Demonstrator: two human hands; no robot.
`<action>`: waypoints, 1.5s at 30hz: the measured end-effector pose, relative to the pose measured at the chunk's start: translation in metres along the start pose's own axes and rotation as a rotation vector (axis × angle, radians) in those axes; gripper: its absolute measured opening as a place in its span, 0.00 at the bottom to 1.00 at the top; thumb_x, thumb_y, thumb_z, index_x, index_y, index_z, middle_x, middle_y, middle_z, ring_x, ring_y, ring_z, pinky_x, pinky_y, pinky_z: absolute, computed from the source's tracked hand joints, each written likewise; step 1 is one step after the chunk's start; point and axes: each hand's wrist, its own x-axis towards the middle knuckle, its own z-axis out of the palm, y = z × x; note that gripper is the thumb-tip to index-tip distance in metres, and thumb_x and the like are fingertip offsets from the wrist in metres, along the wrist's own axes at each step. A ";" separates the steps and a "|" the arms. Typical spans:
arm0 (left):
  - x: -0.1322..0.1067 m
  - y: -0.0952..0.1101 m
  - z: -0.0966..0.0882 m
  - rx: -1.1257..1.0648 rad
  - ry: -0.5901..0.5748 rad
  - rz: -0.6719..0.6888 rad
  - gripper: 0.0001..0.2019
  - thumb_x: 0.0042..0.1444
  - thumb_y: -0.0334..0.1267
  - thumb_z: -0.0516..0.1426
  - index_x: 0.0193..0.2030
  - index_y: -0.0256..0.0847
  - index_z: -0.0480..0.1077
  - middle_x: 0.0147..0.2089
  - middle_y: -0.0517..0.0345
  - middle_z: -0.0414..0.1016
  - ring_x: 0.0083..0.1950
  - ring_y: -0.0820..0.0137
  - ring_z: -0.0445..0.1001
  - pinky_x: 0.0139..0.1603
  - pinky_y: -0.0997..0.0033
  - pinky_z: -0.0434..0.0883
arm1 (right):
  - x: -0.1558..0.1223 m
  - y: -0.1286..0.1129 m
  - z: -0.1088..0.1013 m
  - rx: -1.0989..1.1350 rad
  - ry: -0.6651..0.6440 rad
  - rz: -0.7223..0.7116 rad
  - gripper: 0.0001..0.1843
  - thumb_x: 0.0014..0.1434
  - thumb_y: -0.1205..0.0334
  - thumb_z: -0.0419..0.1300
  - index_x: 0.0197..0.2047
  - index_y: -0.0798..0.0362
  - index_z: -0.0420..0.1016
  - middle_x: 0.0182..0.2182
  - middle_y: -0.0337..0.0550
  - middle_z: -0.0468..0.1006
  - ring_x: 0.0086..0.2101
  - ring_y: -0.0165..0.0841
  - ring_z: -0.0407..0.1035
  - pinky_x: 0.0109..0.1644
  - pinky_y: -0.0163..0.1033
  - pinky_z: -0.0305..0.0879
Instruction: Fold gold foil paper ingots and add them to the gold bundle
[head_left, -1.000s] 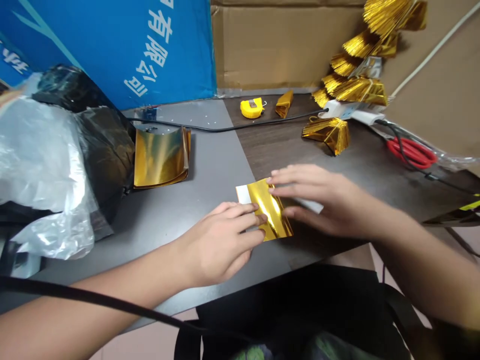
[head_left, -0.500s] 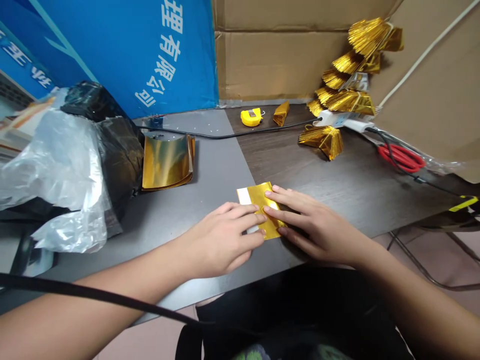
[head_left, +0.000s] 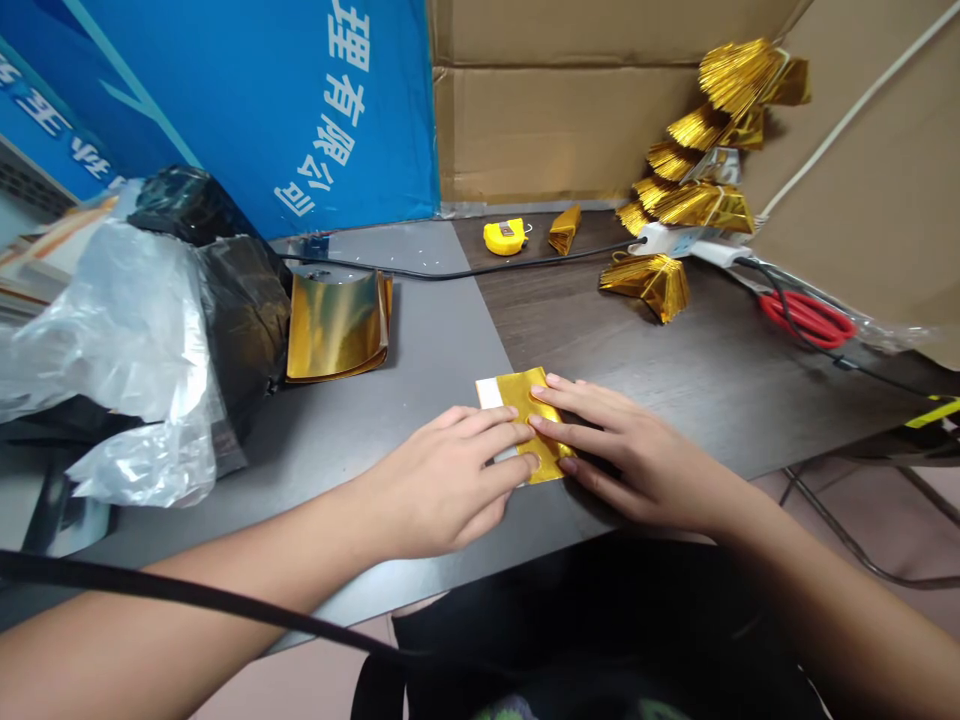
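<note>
A sheet of gold foil paper (head_left: 519, 384) lies on the table in front of me, folded over, with a white strip showing along its left side. My left hand (head_left: 450, 480) rests on it from the left, fingers stretched out and tips pressing near the middle of the gold face. From the right, my right hand (head_left: 637, 450) lays its spread fingers along the sheet's right edge. Neither hand grips anything. Part of the paper is hidden beneath my fingers.
A stack of gold sheets (head_left: 337, 325) sits beside a plastic-wrapped black bundle (head_left: 240, 320) on the left. Farther back are a yellow tape measure (head_left: 505, 237), folded gold pieces (head_left: 649, 285), a power strip (head_left: 664, 238) and a red coiled cable (head_left: 806, 318). A black cord (head_left: 435, 274) crosses the table.
The fingertips of my left hand have slid slightly to the right over the gold paper. My right hand stays at the right edge, and the view has shifted a little.
</note>
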 end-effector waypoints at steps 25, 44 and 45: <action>-0.002 0.000 0.003 -0.020 -0.016 -0.097 0.22 0.68 0.39 0.50 0.63 0.29 0.70 0.68 0.37 0.68 0.70 0.49 0.70 0.67 0.46 0.73 | 0.002 0.000 -0.001 -0.011 0.011 -0.012 0.23 0.70 0.66 0.56 0.66 0.54 0.69 0.69 0.57 0.66 0.70 0.49 0.58 0.67 0.63 0.66; -0.001 0.002 0.005 0.007 -0.114 -0.140 0.22 0.68 0.40 0.50 0.63 0.32 0.69 0.75 0.37 0.58 0.76 0.49 0.60 0.74 0.46 0.65 | 0.014 0.002 -0.009 -0.007 -0.033 -0.052 0.18 0.69 0.63 0.56 0.60 0.56 0.74 0.66 0.58 0.69 0.67 0.46 0.62 0.69 0.56 0.66; 0.000 0.001 0.005 0.006 -0.117 -0.133 0.22 0.68 0.40 0.50 0.63 0.32 0.69 0.75 0.37 0.59 0.76 0.49 0.60 0.75 0.45 0.64 | 0.014 0.002 -0.009 -0.020 -0.030 -0.050 0.18 0.69 0.62 0.56 0.59 0.57 0.74 0.66 0.58 0.69 0.67 0.46 0.63 0.68 0.56 0.66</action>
